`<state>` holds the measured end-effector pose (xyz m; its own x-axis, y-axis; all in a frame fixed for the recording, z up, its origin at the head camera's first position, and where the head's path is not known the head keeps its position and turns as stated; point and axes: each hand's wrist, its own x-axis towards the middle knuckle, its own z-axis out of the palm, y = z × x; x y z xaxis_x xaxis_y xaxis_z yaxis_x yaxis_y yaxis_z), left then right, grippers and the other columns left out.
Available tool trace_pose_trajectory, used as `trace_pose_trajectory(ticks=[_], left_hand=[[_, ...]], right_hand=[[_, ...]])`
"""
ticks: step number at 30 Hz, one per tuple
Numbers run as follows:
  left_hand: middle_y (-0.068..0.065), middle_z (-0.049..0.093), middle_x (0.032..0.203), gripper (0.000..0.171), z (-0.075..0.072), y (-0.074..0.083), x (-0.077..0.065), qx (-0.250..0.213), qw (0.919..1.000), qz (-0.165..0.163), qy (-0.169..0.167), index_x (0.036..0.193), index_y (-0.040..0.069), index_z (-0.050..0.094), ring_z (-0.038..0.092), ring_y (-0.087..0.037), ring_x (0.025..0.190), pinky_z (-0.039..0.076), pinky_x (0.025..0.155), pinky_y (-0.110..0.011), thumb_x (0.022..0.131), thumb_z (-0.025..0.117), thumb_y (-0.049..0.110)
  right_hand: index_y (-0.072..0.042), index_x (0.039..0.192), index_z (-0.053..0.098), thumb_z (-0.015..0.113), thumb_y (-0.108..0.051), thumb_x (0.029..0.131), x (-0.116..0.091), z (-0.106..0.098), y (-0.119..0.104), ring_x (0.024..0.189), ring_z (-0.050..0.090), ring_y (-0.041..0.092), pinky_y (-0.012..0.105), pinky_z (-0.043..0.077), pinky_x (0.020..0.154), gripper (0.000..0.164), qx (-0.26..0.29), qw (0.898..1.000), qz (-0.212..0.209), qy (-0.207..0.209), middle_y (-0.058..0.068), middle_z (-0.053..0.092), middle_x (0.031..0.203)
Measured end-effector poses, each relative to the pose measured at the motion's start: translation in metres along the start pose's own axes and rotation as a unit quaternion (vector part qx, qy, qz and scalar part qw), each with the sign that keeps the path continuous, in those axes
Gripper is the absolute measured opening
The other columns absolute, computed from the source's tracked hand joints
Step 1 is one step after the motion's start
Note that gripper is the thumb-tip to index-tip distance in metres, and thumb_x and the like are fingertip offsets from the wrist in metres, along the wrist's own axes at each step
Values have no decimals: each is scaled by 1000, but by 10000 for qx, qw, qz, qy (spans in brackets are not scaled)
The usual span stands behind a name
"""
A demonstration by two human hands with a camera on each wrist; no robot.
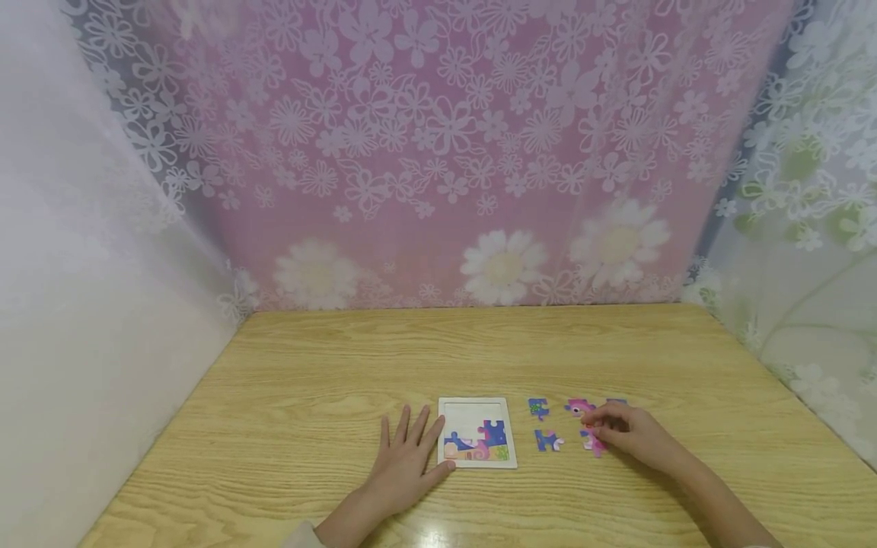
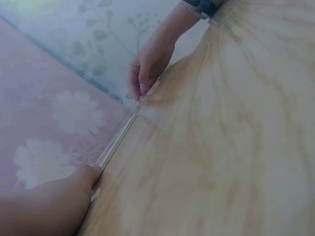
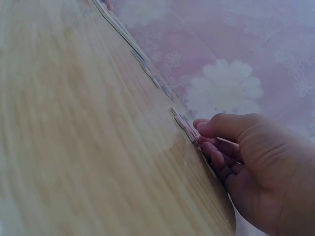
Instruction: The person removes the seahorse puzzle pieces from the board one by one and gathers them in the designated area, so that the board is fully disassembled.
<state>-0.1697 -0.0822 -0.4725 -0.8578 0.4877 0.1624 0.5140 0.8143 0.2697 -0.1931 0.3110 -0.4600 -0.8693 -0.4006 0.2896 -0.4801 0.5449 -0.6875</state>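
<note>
Frame (image 1: 473, 400): touched by left hand (image 1: 403, 466), fingers spread. Pieces (image 1: 537, 407): apparently being picked by right hand (image 1: 636, 434), narrow, hold unclear; firm pinch seemingly needed.

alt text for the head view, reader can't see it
A person's left hand lies spread against a partly filled puzzle tray, right hand at loose pieces to its right, on a wood-grain table before a pink floral curtain.

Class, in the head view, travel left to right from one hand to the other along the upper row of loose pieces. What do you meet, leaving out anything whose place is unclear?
Left hand → frame → green-marked piece → eyed piece → right hand.
</note>
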Motion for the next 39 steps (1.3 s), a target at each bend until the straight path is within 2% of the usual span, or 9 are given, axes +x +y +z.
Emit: trace_pose_trajectory(ticks=[4, 9, 13, 18, 23, 28, 31, 35, 39], left_hand=[[-16, 19, 148, 70, 1, -1, -1, 11, 10000, 41, 3, 145, 14, 30, 5, -42, 134, -3, 98, -64, 92, 27, 61], [-16, 19, 148, 71, 2, -1, -1, 12, 10000, 71, 9, 145, 14, 30, 5, -42, 133, -3, 98, -64, 92, 26, 61], [-16, 21, 148, 70, 3, -2, -2, -17, 10000, 57, 48, 144, 14, 31, 6, -42, 133, -1, 98, -65, 92, 27, 61], [-16, 22, 148, 70, 5, -3, -1, -46, 9998, 28, 169, 144, 14, 32, 8, -42, 133, -1, 98, -65, 92, 30, 60], [-16, 21, 148, 71, 6, -3, 0, -13, 9999, 7, 145, 145, 15, 30, 7, -42, 134, -2, 98, -64, 92, 27, 62], [-17, 21, 148, 70, 3, -1, 0, -46, 9999, 44, 130, 144, 14, 31, 7, -43, 133, -1, 98, -64, 92, 28, 60], [-17, 20, 148, 70, 2, 0, 0, -47, 10000, 28, 76, 145, 14, 30, 7, -42, 133, -1, 99, -63, 92, 27, 60], [-16, 19, 148, 70, 1, 0, 0, -59, 10000, 9, 42, 145, 14, 30, 6, -42, 134, -1, 99, -63, 92, 27, 60], [-16, 20, 148, 70, 1, 0, 0, -53, 10000, 27, 66, 145, 14, 30, 6, -43, 133, -2, 98, -64, 92, 28, 60]], right_hand=[[-3, 106, 63, 59, -9, 90, 0, 0, -2, 86, 57, 9, 23, 48, 72, 17, 349, 9993, 93, -121, 6, 62, 98], [1, 110, 60, 56, -11, 92, 2, -4, -13, 83, 60, 14, 26, 50, 70, 21, 644, 9973, 178, -310, 11, 62, 97], [0, 109, 60, 55, -7, 92, 9, -4, -24, 80, 61, 18, 28, 50, 66, 20, 518, 9981, -183, -281, 11, 63, 95], [-2, 109, 61, 56, -8, 92, 22, -1, -43, 82, 57, 13, 26, 48, 69, 19, 229, 9982, -459, -313, 10, 61, 96], [-3, 107, 62, 57, -6, 90, 37, 6, -57, 81, 54, 11, 26, 48, 69, 18, 304, 9971, -559, -420, 3, 60, 92], [-1, 106, 62, 58, -5, 90, 52, 16, -65, 82, 54, 13, 26, 48, 70, 18, 465, 9943, -733, -615, 8, 60, 91], [-2, 106, 63, 59, -5, 89, 60, 23, -71, 82, 54, 12, 27, 48, 71, 18, 441, 9930, -812, -730, 6, 60, 91], [-3, 107, 63, 59, -8, 90, 70, 32, -77, 83, 54, 13, 27, 47, 73, 18, 480, 9919, -713, -935, 1, 59, 92], [-5, 107, 63, 59, -12, 90, 78, 41, -84, 83, 54, 13, 28, 47, 74, 19, 578, 9905, -547, -1122, 3, 59, 93]])
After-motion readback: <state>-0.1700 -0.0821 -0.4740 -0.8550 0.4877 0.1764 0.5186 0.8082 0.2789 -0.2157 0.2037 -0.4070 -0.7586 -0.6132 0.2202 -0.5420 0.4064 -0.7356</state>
